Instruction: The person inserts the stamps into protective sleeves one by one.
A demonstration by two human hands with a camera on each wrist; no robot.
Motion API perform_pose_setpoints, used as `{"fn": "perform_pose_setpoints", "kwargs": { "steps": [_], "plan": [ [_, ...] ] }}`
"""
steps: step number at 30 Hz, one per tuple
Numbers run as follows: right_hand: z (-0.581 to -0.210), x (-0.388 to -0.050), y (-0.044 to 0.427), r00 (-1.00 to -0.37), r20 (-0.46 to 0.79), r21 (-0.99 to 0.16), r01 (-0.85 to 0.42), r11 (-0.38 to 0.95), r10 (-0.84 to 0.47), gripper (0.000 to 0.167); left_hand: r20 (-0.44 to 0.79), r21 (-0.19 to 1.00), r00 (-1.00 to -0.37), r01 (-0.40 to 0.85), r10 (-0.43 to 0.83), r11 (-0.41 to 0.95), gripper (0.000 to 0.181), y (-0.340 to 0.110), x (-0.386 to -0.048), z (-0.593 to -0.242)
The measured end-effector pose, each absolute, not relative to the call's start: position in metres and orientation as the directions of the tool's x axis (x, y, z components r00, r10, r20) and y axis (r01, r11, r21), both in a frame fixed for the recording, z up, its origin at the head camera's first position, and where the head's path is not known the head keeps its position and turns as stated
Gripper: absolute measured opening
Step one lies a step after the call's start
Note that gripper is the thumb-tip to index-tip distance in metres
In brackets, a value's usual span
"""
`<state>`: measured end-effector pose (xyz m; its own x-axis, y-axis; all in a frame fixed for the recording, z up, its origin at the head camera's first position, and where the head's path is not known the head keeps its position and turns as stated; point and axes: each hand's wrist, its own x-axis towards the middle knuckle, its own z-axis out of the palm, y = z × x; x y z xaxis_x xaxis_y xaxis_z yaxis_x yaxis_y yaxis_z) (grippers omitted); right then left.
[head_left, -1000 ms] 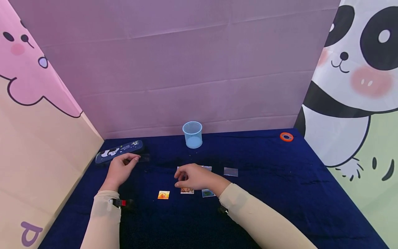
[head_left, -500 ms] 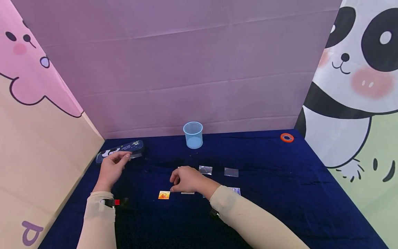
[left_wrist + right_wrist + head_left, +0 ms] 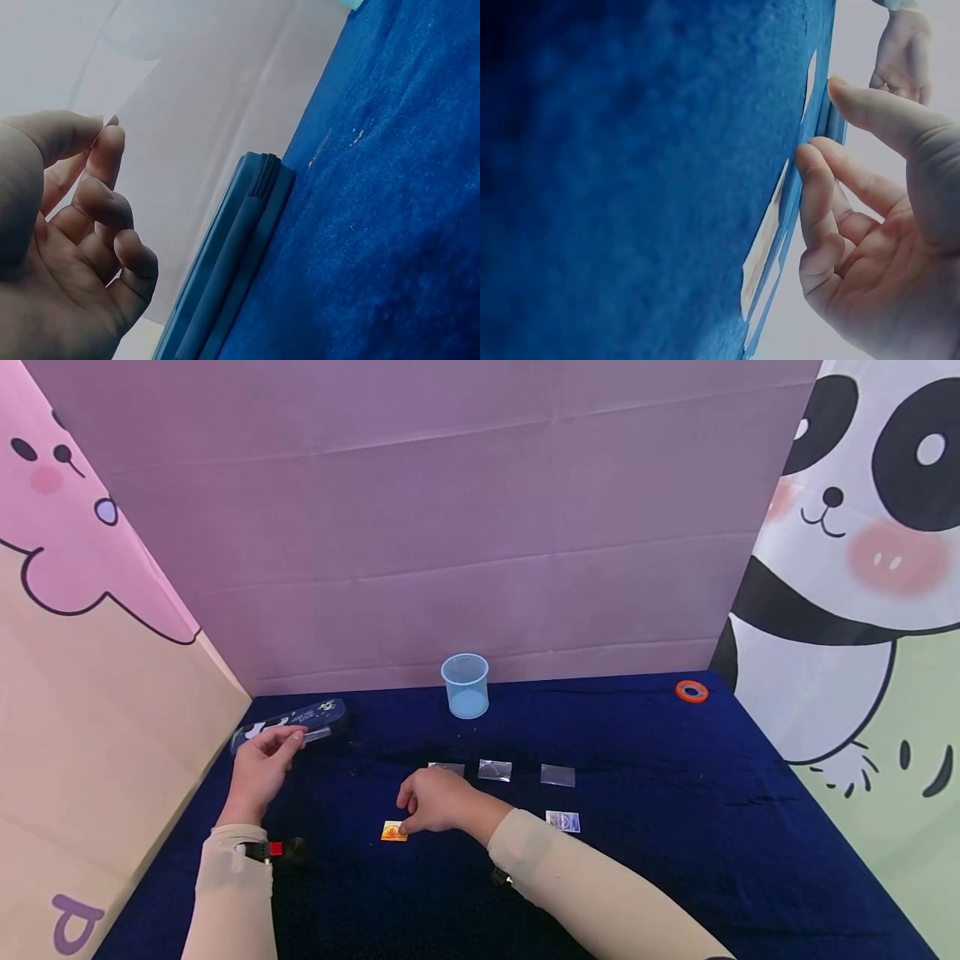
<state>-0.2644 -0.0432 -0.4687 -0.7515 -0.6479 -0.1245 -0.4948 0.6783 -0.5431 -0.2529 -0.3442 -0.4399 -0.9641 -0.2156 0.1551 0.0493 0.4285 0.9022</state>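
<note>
My left hand [image 3: 257, 774] pinches a clear plastic sleeve [image 3: 317, 734] between thumb and fingertips, in front of the pencil case [image 3: 324, 713]. In the left wrist view the sleeve [image 3: 124, 82] stands up from the fingertips, nearly see-through. My right hand [image 3: 437, 800] is low over the cloth, its thumb at the right edge of a small yellow-orange card [image 3: 393, 832]. The right wrist view shows a gap between thumb and index finger, with nothing held. A blue-and-white card [image 3: 563, 822] lies beyond the right forearm; cards between are hidden under hand and sleeve.
Clear sleeves lie in a row behind the right hand: one partly covered [image 3: 447, 767], one creased [image 3: 495, 769], one flat [image 3: 558, 775]. A light-blue mesh cup [image 3: 467, 693] stands at the back. An orange tape roll [image 3: 692, 692] lies at the back right of the blue cloth.
My left hand has moved left and a little toward me with the sleeve. The right hand has moved left and down to the yellow-orange card, uncovering the sleeves and the blue-and-white card.
</note>
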Motion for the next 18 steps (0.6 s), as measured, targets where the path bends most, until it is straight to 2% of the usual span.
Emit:
{"fn": "perform_pose_setpoints", "kwargs": {
  "steps": [10,18],
  "plan": [
    [-0.468,-0.260,-0.054,-0.767,-0.149,-0.445,-0.512,0.735,-0.624,0.027,0.186,0.902,-0.954,0.072,-0.234,0.426,0.039,-0.359,-0.265,-0.460],
    [-0.469,-0.259,-0.056,-0.765,-0.126,-0.429,-0.532,0.730,-0.631,0.017,0.208,0.897,-0.952,0.094,-0.226,0.433,0.039,-0.357,-0.263,-0.458]
  ]
}}
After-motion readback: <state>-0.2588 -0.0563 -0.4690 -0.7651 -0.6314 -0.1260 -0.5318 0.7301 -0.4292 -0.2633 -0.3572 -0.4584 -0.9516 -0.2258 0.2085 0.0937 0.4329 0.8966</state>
